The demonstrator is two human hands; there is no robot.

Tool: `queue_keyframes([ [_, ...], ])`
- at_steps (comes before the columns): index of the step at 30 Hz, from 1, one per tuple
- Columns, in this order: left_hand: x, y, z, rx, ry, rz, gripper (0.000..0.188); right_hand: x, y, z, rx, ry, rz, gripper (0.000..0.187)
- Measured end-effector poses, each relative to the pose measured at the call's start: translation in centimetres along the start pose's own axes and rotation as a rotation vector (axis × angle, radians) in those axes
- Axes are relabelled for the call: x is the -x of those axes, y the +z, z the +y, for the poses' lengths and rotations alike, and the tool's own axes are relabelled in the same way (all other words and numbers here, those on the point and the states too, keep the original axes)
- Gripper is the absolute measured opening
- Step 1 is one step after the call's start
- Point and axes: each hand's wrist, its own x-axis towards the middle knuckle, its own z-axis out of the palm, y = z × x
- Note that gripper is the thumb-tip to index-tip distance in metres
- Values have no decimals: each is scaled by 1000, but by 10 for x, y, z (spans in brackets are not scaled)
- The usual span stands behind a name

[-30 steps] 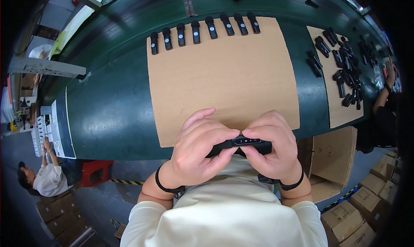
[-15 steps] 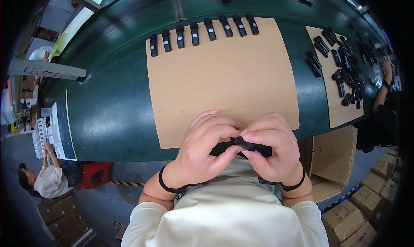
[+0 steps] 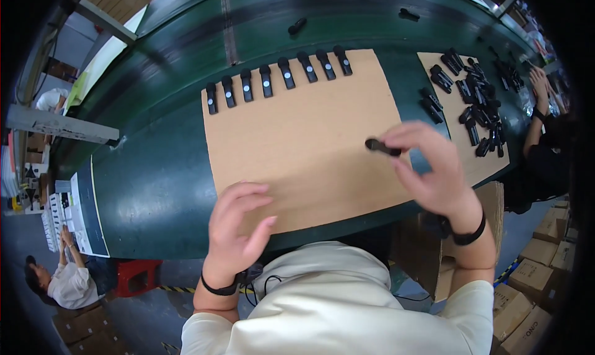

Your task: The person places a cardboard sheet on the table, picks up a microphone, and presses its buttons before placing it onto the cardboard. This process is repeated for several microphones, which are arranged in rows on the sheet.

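My right hand [image 3: 437,169] pinches a small black device [image 3: 379,146] with a rounded head and a narrow body, above the right side of the cardboard sheet [image 3: 297,150]. Its fingers cover the far end of the device. My left hand [image 3: 238,228] is empty, with its fingers apart, over the sheet's near left corner. Along the far edge of the sheet lies a row of several like black devices [image 3: 287,73], rounded heads pointing away from me. Most show a pale round spot on the body.
A second cardboard piece [image 3: 455,135] on the right bears a heap of black devices [image 3: 477,94]. Two loose ones [image 3: 297,26] lie far back on the green table [image 3: 149,150]. A co-worker's hand [image 3: 539,85] is at far right; another person [image 3: 68,280] sits at left.
My hands have parted. The right one has moved up and right with the black device; the left has let go and shifted left. The view has tilted slightly.
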Motion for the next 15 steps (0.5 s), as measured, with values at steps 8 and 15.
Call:
queue_keyframes([
  [8,17,-33,-17,-130,-109,140,20,-61,-11,87,340,-2,-2,22],
  [15,27,-66,-35,-279,-174,181,16,-61,-5,112,471,-113,-152,19],
])
